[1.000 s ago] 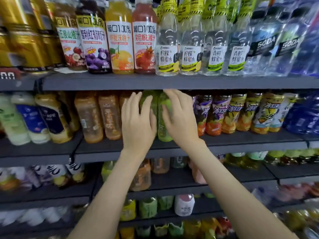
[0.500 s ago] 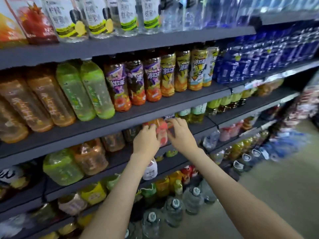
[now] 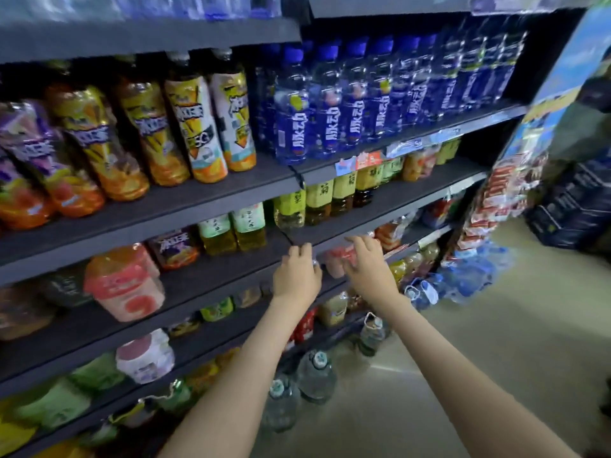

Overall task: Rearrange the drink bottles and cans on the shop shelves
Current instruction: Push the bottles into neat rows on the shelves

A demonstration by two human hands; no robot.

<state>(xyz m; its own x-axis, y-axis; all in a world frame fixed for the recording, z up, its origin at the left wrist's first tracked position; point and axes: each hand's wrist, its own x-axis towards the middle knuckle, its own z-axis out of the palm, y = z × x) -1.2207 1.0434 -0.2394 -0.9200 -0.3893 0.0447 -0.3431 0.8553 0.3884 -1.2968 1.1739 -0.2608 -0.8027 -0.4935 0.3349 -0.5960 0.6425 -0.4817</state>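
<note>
Dark shop shelves [image 3: 211, 282] hold rows of drink bottles. My left hand [image 3: 297, 274] and my right hand [image 3: 368, 264] reach to a lower shelf, on either side of a pale pink bottle [image 3: 335, 264] that stands at its front. My left hand's fingers are curled by the shelf above, and blur hides whether they hold anything. My right hand's fingers are spread and lie against the pink bottle's right side. Above stand green-labelled tea bottles [image 3: 317, 200], blue water bottles [image 3: 330, 104] and yellow iced-tea bottles [image 3: 198, 123].
A large pink-labelled bottle [image 3: 125, 285] stands to the left on the same shelf. Big water jugs [image 3: 315, 375] sit on the floor under my arms. A rack of red snack packs [image 3: 496, 200] closes the shelf's right end, with pale floor [image 3: 496, 342] beyond.
My view has swung right and down along the shelves. Both hands left the green bottles on the higher shelf, dropped to a lower one and moved right to the pink bottle.
</note>
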